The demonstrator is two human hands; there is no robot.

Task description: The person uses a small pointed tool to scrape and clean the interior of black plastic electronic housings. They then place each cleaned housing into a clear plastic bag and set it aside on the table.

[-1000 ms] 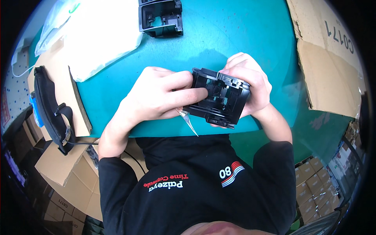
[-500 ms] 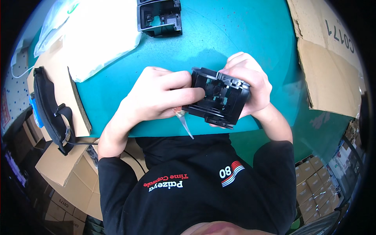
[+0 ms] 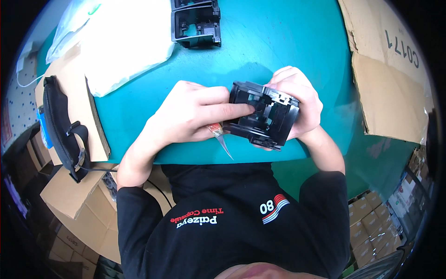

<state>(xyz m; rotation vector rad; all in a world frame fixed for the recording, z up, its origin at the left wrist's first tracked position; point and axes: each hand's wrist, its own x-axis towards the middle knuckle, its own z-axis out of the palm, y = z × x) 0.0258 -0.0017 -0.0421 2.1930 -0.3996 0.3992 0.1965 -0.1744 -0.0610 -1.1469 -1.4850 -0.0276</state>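
Note:
Above the table's near edge, my right hand (image 3: 305,100) grips a black plastic housing (image 3: 283,122) by its right side. The housing is a box-like frame, its open face with inner ribs and cut-outs turned up and tilted. My left hand (image 3: 188,111) is closed at the housing's left side, and its index finger reaches into the open face. Tucked in the left palm is a pair of tweezers (image 3: 225,145), with an orange-red wrapped part and a curved metal tip pointing down toward me. The tweezers' other end is hidden by the hand.
More black housings (image 3: 196,44) stand at the far side of the green table (image 3: 288,37). A white plastic bag (image 3: 130,46) lies at the far left, near a cardboard flap (image 3: 96,121) and a black padded strap (image 3: 56,118). An open cardboard box (image 3: 390,88) borders the right side.
My left index finger has moved right, further into the housing. The housing has turned slightly in my right hand. The view has shifted a little.

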